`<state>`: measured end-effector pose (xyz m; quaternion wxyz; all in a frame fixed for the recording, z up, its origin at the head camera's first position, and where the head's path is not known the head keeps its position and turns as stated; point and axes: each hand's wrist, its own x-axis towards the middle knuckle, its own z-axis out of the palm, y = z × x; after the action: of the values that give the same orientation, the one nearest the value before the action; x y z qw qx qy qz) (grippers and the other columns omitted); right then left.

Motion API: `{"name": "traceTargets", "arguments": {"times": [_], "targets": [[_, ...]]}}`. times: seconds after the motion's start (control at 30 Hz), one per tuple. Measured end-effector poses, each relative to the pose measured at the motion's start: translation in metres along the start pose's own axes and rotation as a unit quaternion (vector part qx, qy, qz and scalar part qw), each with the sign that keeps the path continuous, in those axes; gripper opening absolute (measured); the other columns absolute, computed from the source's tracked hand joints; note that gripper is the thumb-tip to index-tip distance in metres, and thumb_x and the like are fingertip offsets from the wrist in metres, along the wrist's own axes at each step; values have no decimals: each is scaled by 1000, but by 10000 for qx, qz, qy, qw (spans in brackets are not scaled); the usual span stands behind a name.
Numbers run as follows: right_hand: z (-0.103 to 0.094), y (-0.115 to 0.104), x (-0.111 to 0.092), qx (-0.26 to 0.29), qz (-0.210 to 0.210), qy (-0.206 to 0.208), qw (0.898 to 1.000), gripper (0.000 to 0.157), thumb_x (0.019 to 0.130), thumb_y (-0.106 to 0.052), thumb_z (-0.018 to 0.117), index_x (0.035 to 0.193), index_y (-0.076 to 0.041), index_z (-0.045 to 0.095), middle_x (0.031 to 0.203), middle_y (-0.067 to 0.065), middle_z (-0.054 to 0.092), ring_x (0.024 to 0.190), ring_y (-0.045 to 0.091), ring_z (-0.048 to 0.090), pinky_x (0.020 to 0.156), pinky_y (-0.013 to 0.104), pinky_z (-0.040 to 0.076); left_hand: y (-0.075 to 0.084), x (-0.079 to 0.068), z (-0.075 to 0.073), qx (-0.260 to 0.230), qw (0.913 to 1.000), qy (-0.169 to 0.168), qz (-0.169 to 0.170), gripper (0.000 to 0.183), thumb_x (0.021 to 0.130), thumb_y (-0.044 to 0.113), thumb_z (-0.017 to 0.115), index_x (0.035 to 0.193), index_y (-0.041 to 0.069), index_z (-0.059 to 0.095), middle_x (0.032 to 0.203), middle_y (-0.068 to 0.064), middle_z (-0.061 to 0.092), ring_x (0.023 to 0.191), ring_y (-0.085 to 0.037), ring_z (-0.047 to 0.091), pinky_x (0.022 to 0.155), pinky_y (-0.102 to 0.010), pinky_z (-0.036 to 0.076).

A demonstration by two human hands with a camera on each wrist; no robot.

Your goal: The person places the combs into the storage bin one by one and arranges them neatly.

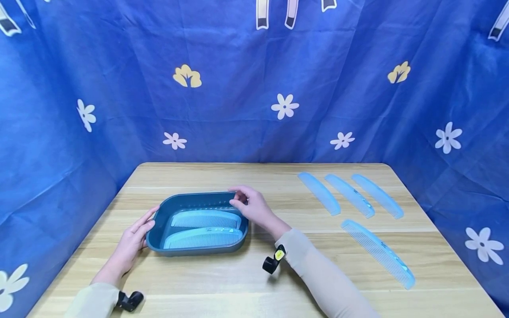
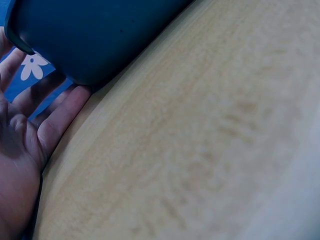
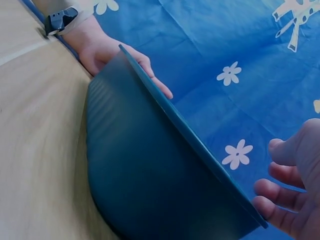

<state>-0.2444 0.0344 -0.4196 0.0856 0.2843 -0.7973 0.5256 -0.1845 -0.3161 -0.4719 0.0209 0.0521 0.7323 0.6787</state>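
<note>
A dark teal plastic basin (image 1: 195, 252) stands on the table with two translucent blue combs, a farther comb (image 1: 207, 218) and a nearer comb (image 1: 203, 238), lying inside, teeth toward me. My left hand (image 1: 133, 240) rests against the basin's left end with fingers fairly straight; in the left wrist view its little finger (image 2: 65, 117) touches the wall low down. At the far right corner is my right hand (image 1: 256, 207), fingers loosely bent beside the rim (image 3: 200, 150) and holding nothing. The right wrist view shows its fingertips (image 3: 265, 205) at or very near that rim; contact is unclear.
To the right on the wooden table (image 1: 278, 282), three combs lie slanted in a row: a left comb (image 1: 320, 193), a middle comb (image 1: 351, 195) and a right comb (image 1: 377, 195). A larger-looking comb (image 1: 379, 254) lies nearer me. Blue patterned cloth (image 1: 246, 115) surrounds the table's back and sides.
</note>
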Motion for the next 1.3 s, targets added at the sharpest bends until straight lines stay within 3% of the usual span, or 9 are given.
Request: {"name": "traceTargets", "arguments": {"times": [0.37, 0.77, 0.9, 1.03, 1.17, 1.3], "targets": [[-14, 7, -6, 318, 289, 288, 9987, 29, 86, -7, 66, 115, -7, 63, 85, 4, 58, 74, 14, 56, 66, 25, 49, 0, -1, 0, 86, 9999, 52, -91, 49, 99, 28, 45, 146, 25, 32, 119, 23, 48, 94, -3, 61, 69, -24, 52], [-32, 19, -14, 225, 627, 454, 9967, 32, 85, -5, 67, 116, -6, 62, 87, 7, 59, 74, 16, 56, 60, 24, 49, 1, -2, 1, 137, 9999, 49, -62, 49, 99, 28, 45, 146, 25, 32, 120, 21, 47, 94, -3, 61, 69, -25, 53], [-42, 22, -15, 196, 713, 506, 9960, 33, 85, -3, 66, 117, -1, 61, 89, 13, 59, 76, 23, 57, 59, 22, 48, 0, -2, 1, 135, 9999, 63, -31, 49, 99, 28, 45, 146, 24, 32, 119, 21, 48, 93, -3, 61, 68, -24, 53], [-56, 9, -19, 121, 722, 578, 9956, 31, 85, 1, 64, 115, 6, 59, 89, 20, 58, 76, 29, 57, 57, 22, 47, -1, -1, 1, 143, 9999, 63, -55, 50, 99, 28, 45, 147, 23, 31, 119, 22, 47, 92, -3, 62, 68, -24, 53], [-67, -6, -22, 247, 826, 602, 9945, 30, 85, 4, 62, 115, 9, 58, 88, 21, 57, 74, 27, 56, 59, 33, 52, -1, -2, 1, 126, 9999, 61, -27, 50, 100, 26, 45, 147, 22, 30, 117, 21, 49, 89, -5, 63, 67, -25, 53], [-76, -6, -21, 425, 922, 702, 9923, 30, 86, 4, 61, 115, 8, 58, 88, 21, 55, 73, 25, 55, 63, 47, 52, -1, -1, 0, 150, 9999, 57, -8, 49, 100, 26, 45, 147, 21, 31, 118, 21, 49, 90, -5, 63, 67, -25, 53]]}}
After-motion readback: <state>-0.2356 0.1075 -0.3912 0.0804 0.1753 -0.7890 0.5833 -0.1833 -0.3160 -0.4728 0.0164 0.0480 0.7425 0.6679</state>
